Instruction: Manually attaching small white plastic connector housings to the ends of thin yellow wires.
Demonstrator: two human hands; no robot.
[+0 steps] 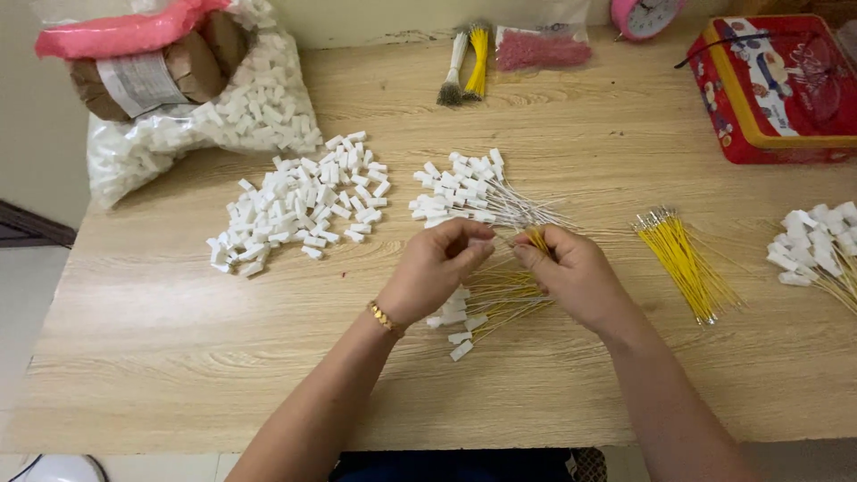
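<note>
From the head camera, closest to me are my two forearms, the left one wearing a gold bracelet (385, 318). My left hand (435, 270) is pinched shut, thumb against fingertips, on something too small for me to make out. My right hand (576, 272) is closed around a few yellow wires (537, 238), their tips poking up between the two hands above the wooden table (178, 348).

Under the hands lies one small bunch of wires with white caps (478, 312) already on. Beyond them I count one fan of capped wires (469, 198), one loose heap of white caps (299, 205) to the left, and one bundle of bare yellow wires (686, 263) to the right. Another capped lot (821, 239) sits at the right edge.

At the back I see one clear bag of caps (223, 112), two brush-like wire bundles (466, 64), one bag of pink beads (543, 49), one pink clock (644, 15) and one red tin (775, 85).
</note>
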